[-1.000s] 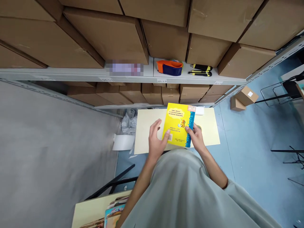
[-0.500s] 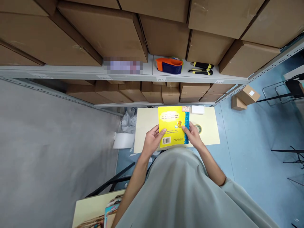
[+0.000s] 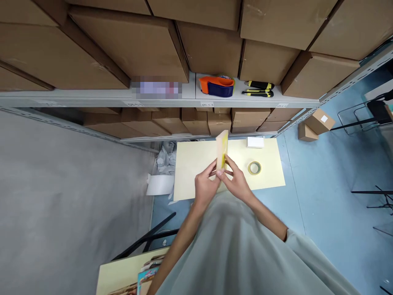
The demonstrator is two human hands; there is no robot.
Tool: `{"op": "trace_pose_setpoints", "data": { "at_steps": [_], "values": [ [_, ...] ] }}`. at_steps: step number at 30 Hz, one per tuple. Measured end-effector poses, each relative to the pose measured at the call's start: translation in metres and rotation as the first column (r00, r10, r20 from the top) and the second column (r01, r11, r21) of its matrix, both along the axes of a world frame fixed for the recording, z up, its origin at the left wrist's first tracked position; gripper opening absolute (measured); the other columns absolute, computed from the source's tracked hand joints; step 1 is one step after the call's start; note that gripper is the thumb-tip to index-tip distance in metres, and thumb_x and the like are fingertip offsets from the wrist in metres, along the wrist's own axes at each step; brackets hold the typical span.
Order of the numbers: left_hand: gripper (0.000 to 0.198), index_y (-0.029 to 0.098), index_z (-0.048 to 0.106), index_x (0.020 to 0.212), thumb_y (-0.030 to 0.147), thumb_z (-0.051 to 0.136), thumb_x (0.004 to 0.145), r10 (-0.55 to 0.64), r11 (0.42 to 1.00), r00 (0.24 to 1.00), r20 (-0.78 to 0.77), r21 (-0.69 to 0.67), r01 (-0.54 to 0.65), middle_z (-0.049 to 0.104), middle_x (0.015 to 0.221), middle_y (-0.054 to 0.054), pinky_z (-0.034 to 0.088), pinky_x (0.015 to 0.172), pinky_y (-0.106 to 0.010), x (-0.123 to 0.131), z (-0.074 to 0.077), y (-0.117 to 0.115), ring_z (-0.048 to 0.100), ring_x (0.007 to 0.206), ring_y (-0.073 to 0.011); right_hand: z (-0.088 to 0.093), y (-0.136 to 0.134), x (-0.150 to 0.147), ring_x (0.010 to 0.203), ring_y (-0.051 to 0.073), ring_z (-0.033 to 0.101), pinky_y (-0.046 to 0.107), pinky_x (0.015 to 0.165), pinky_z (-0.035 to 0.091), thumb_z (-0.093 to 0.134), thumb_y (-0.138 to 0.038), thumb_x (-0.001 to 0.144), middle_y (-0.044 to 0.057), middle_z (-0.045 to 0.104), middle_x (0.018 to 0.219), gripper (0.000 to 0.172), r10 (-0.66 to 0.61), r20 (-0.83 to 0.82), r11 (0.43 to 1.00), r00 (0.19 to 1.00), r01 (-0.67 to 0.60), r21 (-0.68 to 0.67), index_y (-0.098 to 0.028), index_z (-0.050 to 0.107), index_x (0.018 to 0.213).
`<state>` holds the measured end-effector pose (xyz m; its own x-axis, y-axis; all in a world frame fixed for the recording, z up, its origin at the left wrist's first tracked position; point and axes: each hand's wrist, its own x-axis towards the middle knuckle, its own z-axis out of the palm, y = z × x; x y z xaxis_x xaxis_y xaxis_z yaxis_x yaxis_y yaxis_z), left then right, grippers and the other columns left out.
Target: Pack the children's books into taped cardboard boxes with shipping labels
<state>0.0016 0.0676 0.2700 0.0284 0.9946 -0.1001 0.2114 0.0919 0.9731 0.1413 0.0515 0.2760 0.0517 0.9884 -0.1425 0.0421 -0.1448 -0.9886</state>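
A book (image 3: 222, 148) with a yellow cover stands edge-on between my hands, its pale page edges facing me. My left hand (image 3: 206, 184) grips it along the left and lower side. From the right, my right hand (image 3: 236, 180) pinches it, the thumb near the lower page edges and fingers on the yellow side. Both hands are over a cream table (image 3: 193, 164). On that table, to the right of the book, lie a roll of tape (image 3: 254, 167) and a small white box (image 3: 255, 142).
Shelves of cardboard boxes (image 3: 211, 45) rise ahead. The shelf edge carries an orange and blue tape dispenser (image 3: 217, 87) and several yellow-black utility knives (image 3: 259, 89). Left of the table are a white paper roll (image 3: 160, 184) and crumpled wrapping (image 3: 166, 157). Books (image 3: 147, 276) lie on a table at lower left.
The book has turned from its flat yellow back cover to edge-on, showing its pages. My hands have come closer together, and the tape roll is now uncovered.
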Motion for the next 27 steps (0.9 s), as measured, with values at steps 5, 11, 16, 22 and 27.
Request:
{"op": "trace_pose_setpoints", "data": {
  "at_steps": [5, 11, 16, 22, 27],
  "values": [
    [0.046, 0.026, 0.075, 0.140, 0.040, 0.069, 0.097, -0.244, 0.945, 0.962, -0.121, 0.195, 0.264, 0.070, 0.150, -0.010, 0.054, 0.121, -0.051, -0.002, -0.002, -0.003, 0.067, 0.139, -0.0304, -0.002, 0.008, -0.003, 0.117, 0.029, 0.075, 0.043, 0.106, 0.062, 0.074, -0.067, 0.093, 0.009, 0.079, 0.126, 0.053, -0.212, -0.127, 0.977, 0.969, 0.205, -0.065, -0.023, 0.069, 0.123],
    [0.068, 0.022, 0.067, 0.146, 0.061, 0.077, 0.091, 0.039, 0.999, 0.998, 0.046, -0.018, -0.038, 0.063, 0.158, -0.016, 0.053, 0.121, -0.050, -0.039, -0.016, 0.017, 0.057, 0.149, -0.0347, 0.002, 0.006, 0.023, 0.109, 0.032, 0.080, 0.044, 0.091, 0.067, 0.081, -0.069, 0.085, 0.006, 0.082, 0.122, 0.057, -0.130, -0.414, 0.965, 0.901, 0.019, -0.262, -0.027, 0.068, 0.121],
    [0.079, 0.020, 0.071, 0.136, 0.069, 0.088, 0.076, -0.034, 0.892, 0.921, 0.388, -0.403, 0.203, 0.077, 0.135, -0.017, 0.066, 0.101, -0.047, -0.056, -0.010, 0.023, 0.073, 0.128, -0.0388, 0.002, 0.000, 0.035, 0.112, 0.032, 0.080, 0.043, 0.091, 0.066, 0.083, -0.068, 0.084, 0.005, 0.082, 0.122, 0.057, -0.047, -0.461, 0.956, 0.886, -0.093, -0.277, -0.028, 0.069, 0.122],
    [0.072, 0.020, 0.075, 0.123, 0.061, 0.097, 0.068, 0.033, 0.891, 0.887, 0.460, -0.416, 0.182, 0.082, 0.123, -0.013, 0.070, 0.090, -0.044, -0.047, 0.005, 0.018, 0.080, 0.112, -0.0355, -0.001, 0.003, 0.038, 0.119, 0.032, 0.077, 0.044, 0.096, 0.066, 0.081, -0.071, 0.084, 0.005, 0.080, 0.129, 0.062, 0.002, -0.414, 0.960, 0.911, -0.117, -0.255, -0.029, 0.069, 0.129],
    [0.071, 0.020, 0.074, 0.120, 0.061, 0.097, 0.067, 0.054, 0.909, 0.892, 0.449, -0.392, 0.143, 0.083, 0.121, -0.013, 0.071, 0.086, -0.042, -0.044, 0.009, 0.016, 0.080, 0.108, -0.0340, -0.002, 0.005, 0.040, 0.124, 0.032, 0.075, 0.044, 0.098, 0.066, 0.077, -0.072, 0.088, 0.005, 0.079, 0.130, 0.065, 0.036, -0.379, 0.964, 0.925, -0.132, -0.232, -0.030, 0.068, 0.137]
  ]
}}
